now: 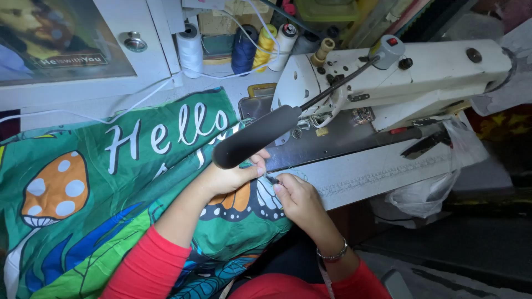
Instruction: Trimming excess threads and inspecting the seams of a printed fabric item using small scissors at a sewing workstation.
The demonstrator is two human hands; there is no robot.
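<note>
At frame centre, the left hand [230, 177] pinches the smooth green printed fabric [111, 210]; the right hand [296, 200] grips small dark snips [272, 179] against it, below the white metal sewing machine [410, 77] on the grey bench [377, 171].

The pale sewing table [382, 171] carries a white industrial sewing machine [421, 77]. Left of the machine, a green printed fabric with mushroom and butterfly designs [111, 188] spreads over the tabletop. Behind the machine stand thread cones [244, 49], white, navy and yellow.
</note>
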